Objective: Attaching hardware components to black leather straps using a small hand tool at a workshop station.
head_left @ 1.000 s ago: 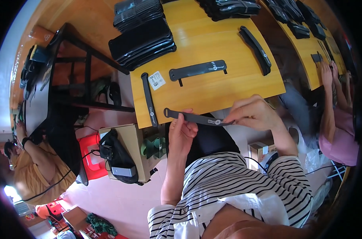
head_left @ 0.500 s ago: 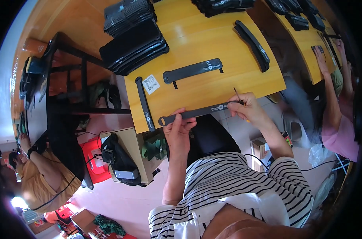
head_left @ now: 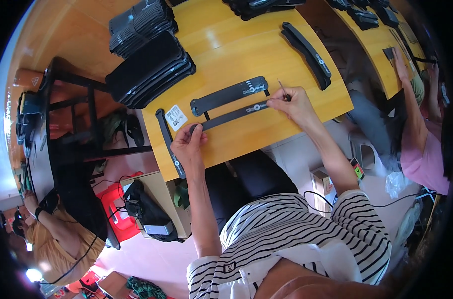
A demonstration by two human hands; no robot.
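A flat black strap (head_left: 231, 116) with white print is stretched between my two hands, just above the near part of the table. My left hand (head_left: 189, 144) pinches its left end between thumb and fingers. At the other end my right hand (head_left: 290, 103) grips the strap, and a thin pointed tool (head_left: 282, 87) sticks up from the same fingers. Directly behind lies a wider black strap (head_left: 230, 95) with narrow black strips under its two ends. Another narrow strap (head_left: 169, 143) rests along the table's left edge, beside a white label (head_left: 176, 117).
Stacks of black straps (head_left: 149, 70) fill the table's far left, with another pile (head_left: 261, 7) at the far edge. More straps (head_left: 307, 56) lie along the right side of the yellow table (head_left: 221, 47). Co-workers sit left and right. A cardboard box (head_left: 182, 219) stands below left.
Both hands have carried the strap forward and left over the table, close to the wider strap. The whole view has also shifted slightly.
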